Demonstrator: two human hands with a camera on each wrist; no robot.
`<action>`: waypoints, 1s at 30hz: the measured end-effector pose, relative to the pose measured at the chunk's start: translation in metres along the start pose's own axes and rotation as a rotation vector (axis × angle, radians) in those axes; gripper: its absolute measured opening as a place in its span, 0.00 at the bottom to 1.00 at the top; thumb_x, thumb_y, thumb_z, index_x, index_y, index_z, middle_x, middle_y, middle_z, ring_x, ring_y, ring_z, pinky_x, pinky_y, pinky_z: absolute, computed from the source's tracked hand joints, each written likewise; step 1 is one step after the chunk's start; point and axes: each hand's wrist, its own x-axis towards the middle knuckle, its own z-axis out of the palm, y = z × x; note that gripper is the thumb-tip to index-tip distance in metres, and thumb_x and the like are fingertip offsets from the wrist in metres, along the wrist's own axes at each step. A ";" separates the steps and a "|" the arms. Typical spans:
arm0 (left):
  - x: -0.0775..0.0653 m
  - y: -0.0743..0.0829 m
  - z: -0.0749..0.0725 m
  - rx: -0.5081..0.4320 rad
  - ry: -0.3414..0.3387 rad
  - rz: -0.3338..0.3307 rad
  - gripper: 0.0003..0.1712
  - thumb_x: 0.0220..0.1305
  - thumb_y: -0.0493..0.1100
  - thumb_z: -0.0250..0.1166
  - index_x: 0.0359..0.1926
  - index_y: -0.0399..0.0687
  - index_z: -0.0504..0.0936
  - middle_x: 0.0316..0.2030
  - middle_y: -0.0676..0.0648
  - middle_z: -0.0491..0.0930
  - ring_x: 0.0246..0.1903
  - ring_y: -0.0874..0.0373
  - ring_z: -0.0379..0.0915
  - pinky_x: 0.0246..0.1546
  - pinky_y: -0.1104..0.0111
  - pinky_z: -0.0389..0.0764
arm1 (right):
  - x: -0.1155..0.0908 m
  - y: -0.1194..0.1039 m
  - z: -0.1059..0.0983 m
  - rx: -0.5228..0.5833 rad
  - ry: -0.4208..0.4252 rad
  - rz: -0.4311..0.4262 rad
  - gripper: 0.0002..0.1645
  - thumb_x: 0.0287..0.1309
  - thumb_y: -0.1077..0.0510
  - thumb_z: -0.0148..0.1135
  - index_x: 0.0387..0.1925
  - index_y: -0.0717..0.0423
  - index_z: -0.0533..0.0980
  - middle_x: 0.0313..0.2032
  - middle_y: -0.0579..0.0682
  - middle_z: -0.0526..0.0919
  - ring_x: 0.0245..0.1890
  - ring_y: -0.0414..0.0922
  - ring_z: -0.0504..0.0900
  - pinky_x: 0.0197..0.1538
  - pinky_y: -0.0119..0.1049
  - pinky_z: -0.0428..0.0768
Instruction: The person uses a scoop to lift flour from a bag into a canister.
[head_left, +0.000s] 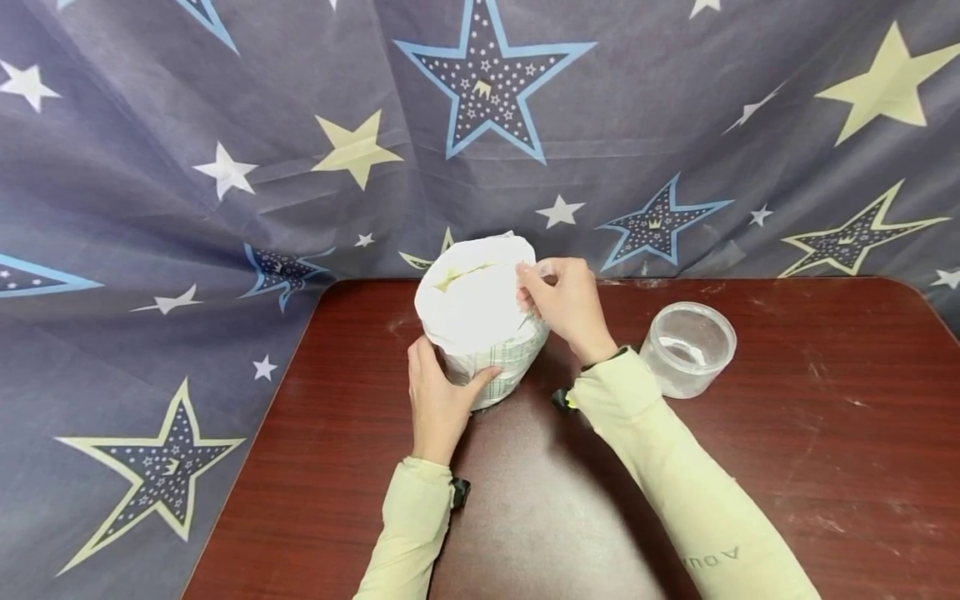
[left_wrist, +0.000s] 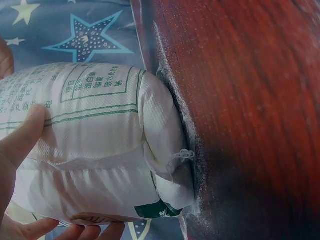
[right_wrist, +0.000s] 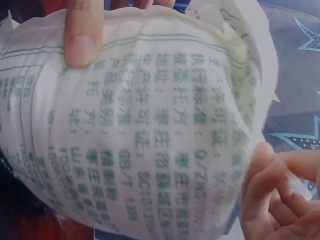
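White sack (head_left: 480, 325) | left hand (head_left: 441, 400) round side | right hand (head_left: 567, 302) at rim

The sack (left_wrist: 95, 135) looks woven, the table (head_left: 825, 467) glossy wood, the jar (head_left: 684, 382) plastic.

Pale yellow sleeves (head_left: 671, 467) — grey lettering (head_left: 708, 558) on the right one — black wrist straps (head_left: 461, 492).
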 end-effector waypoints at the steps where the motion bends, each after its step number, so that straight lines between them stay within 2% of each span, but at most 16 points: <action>1: 0.000 0.000 -0.001 0.003 0.003 0.001 0.55 0.42 0.62 0.80 0.65 0.43 0.65 0.55 0.43 0.69 0.58 0.45 0.69 0.60 0.53 0.70 | 0.000 -0.001 0.002 -0.014 0.003 -0.003 0.18 0.66 0.56 0.62 0.23 0.63 0.81 0.17 0.49 0.81 0.15 0.36 0.76 0.23 0.25 0.73; 6: 0.002 0.000 -0.003 0.002 0.011 0.001 0.55 0.42 0.62 0.80 0.64 0.42 0.66 0.54 0.43 0.69 0.57 0.42 0.70 0.59 0.52 0.71 | 0.002 -0.004 0.010 -0.082 0.013 -0.040 0.18 0.65 0.54 0.62 0.22 0.60 0.83 0.18 0.50 0.83 0.17 0.35 0.77 0.26 0.25 0.70; 9: 0.002 0.000 -0.003 -0.001 0.002 -0.009 0.55 0.42 0.63 0.80 0.65 0.43 0.65 0.54 0.43 0.69 0.57 0.42 0.70 0.60 0.52 0.71 | 0.001 -0.004 0.011 -0.068 0.026 -0.027 0.18 0.65 0.54 0.62 0.22 0.60 0.82 0.17 0.49 0.82 0.17 0.36 0.76 0.25 0.26 0.69; 13: 0.001 -0.001 -0.002 -0.006 -0.006 -0.020 0.55 0.43 0.63 0.80 0.65 0.43 0.65 0.55 0.43 0.69 0.57 0.43 0.70 0.60 0.53 0.71 | 0.000 -0.002 0.009 0.071 0.032 0.043 0.17 0.65 0.56 0.63 0.24 0.64 0.82 0.16 0.47 0.80 0.16 0.35 0.77 0.23 0.25 0.72; 18: 0.001 -0.001 -0.001 -0.008 0.003 -0.019 0.55 0.42 0.64 0.80 0.65 0.44 0.65 0.55 0.43 0.69 0.58 0.43 0.70 0.59 0.52 0.72 | -0.001 0.001 0.002 0.246 0.001 0.121 0.18 0.66 0.56 0.62 0.30 0.70 0.81 0.16 0.45 0.80 0.16 0.36 0.77 0.23 0.25 0.74; 26: 0.001 -0.001 0.001 -0.010 0.008 -0.016 0.54 0.42 0.64 0.80 0.65 0.44 0.66 0.55 0.44 0.69 0.58 0.45 0.70 0.60 0.54 0.72 | 0.000 0.008 -0.012 0.373 -0.019 0.148 0.19 0.67 0.56 0.62 0.34 0.73 0.80 0.18 0.46 0.81 0.18 0.37 0.78 0.26 0.26 0.76; 30: 0.001 -0.002 0.003 -0.011 0.009 -0.012 0.55 0.41 0.64 0.80 0.64 0.45 0.66 0.55 0.45 0.69 0.58 0.46 0.70 0.60 0.54 0.72 | 0.000 0.012 -0.017 0.414 -0.034 0.162 0.17 0.67 0.56 0.62 0.32 0.69 0.80 0.20 0.45 0.82 0.20 0.37 0.79 0.27 0.26 0.77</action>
